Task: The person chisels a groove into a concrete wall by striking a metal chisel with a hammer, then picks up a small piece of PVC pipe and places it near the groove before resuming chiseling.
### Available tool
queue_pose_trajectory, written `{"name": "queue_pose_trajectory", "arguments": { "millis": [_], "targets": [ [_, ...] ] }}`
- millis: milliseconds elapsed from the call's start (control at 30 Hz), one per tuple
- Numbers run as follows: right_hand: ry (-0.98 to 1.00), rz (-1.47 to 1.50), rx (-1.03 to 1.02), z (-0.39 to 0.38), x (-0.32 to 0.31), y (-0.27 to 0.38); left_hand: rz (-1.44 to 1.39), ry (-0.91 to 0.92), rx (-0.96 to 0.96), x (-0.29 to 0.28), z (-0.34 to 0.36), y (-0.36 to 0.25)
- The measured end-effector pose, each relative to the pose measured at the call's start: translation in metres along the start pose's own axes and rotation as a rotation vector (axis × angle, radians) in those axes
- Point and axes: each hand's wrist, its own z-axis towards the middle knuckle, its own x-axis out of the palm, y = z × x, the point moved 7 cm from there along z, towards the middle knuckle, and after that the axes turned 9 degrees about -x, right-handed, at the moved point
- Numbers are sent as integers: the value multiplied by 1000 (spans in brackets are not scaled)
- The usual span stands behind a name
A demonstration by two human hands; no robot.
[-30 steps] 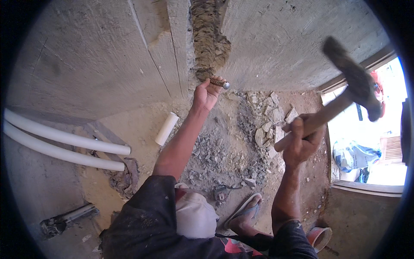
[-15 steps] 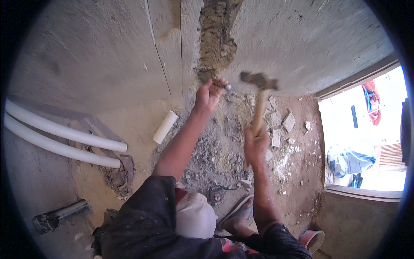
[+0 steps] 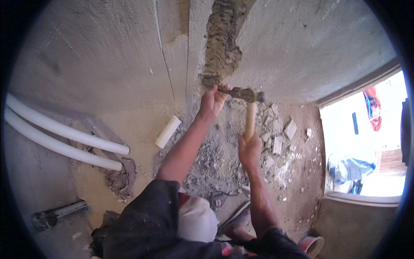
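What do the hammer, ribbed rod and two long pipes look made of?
Hammer handle: likely wood, pale tan, matte.
Hammer head: probably steel, going by dull grey-brown colour and blocky shape.
Ribbed rod: likely steel, brownish; ridges resemble rebar.
Two long pipes: probably plastic; smooth, evenly white.

Dusty floor (image 3: 307, 151): rubble (image 3: 217, 149) (grey, pale), white tube (image 3: 168, 132).

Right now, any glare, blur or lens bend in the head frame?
Head view: bright opening at right largely blown out to white; head view: hammer head slightly soft, motion or focus unclear; head view: black fisheye corners, opening's frame bowed near the rim.
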Motion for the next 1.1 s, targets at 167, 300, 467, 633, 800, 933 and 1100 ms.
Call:
{"name": "queue_pose_trajectory", "arguments": {
  "millis": [167, 300, 467, 633, 800, 933, 1100],
  "targets": [
    [-341, 462, -120, 39, -92, 49, 15, -8, 46, -5, 2, -9],
    [-783, 852, -315, 45, -130, 102, 9, -51, 62, -9, 3, -12],
    [-411, 276, -133, 9, 7, -5, 1, 45, 17, -4, 7, -4],
    [-5, 127, 40, 9, -15, -1, 55, 61, 47, -14, -5, -2],
    [-362, 434, -142, 39, -109, 62, 13, 47, 9, -7, 5, -9],
    [-749, 808, -368, 41, -146, 109, 15, 63, 17, -9, 0, -12],
    [-468, 505, -274, 8, -27, 25, -73, 92, -14, -3, 4, -7]
  ]
}}
